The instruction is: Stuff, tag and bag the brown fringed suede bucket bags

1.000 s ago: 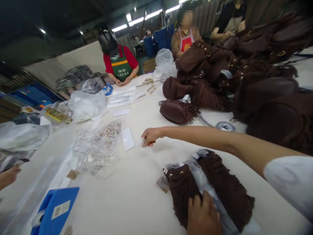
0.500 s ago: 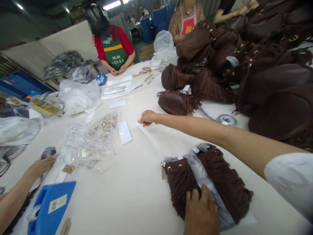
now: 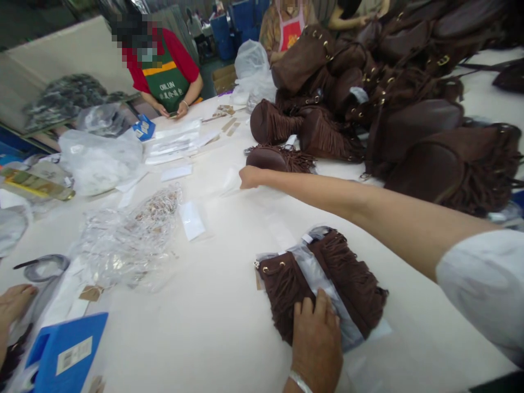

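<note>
A brown fringed bag [image 3: 347,281] lies on the table with a strip of greyish clear plastic [image 3: 317,270] across its middle. My left hand [image 3: 317,333] rests palm down on the lower part of this bag, fingers stretched out over the fringe and the plastic. Reaching across from the right, my right hand [image 3: 249,177] is closed on a thin clear plastic bag [image 3: 233,182], whose faint film shows beside the fingers. Small brass eyelets [image 3: 274,268] show at the bag's upper left corner.
Many brown bags [image 3: 413,136] are heaped at the right. Left of centre lie a pile of clear plastic with tags [image 3: 135,234] and a white packet [image 3: 191,221]. A blue tape dispenser [image 3: 73,349] stands near a co-worker's hand [image 3: 16,305]. Another person [image 3: 167,82] works across the table.
The view has shifted, so most things sit further left. My right hand has moved back toward the brown bags with the clear plastic bag. My left hand stays on the fringed bag.
</note>
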Action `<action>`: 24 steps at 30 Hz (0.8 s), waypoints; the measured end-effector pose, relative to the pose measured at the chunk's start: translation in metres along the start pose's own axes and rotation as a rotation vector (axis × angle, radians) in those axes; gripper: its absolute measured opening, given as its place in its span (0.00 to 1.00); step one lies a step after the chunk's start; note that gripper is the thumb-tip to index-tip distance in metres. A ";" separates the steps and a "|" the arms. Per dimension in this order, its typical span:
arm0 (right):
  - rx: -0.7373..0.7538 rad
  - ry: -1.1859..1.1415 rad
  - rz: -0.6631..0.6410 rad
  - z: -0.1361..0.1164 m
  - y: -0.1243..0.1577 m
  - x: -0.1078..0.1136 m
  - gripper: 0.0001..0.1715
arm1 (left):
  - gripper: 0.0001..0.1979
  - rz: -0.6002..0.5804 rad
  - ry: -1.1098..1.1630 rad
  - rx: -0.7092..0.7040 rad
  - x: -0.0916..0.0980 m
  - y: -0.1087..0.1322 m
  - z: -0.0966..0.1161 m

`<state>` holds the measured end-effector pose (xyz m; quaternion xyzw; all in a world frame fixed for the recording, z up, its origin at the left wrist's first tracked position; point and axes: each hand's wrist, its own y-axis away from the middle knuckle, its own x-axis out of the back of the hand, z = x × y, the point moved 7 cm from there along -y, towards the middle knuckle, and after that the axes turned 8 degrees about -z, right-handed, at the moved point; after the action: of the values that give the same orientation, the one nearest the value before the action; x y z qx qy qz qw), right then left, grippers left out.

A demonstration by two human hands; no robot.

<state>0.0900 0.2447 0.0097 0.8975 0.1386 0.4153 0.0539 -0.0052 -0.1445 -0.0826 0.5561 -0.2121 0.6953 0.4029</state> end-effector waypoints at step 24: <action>0.402 0.309 0.320 0.063 0.315 -0.092 0.22 | 0.15 0.176 -0.149 -0.086 0.018 0.008 0.012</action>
<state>0.1451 -0.0821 -0.0321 0.8268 0.0814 0.5144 -0.2127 -0.0050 -0.1521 -0.0605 0.5677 -0.3190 0.6751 0.3467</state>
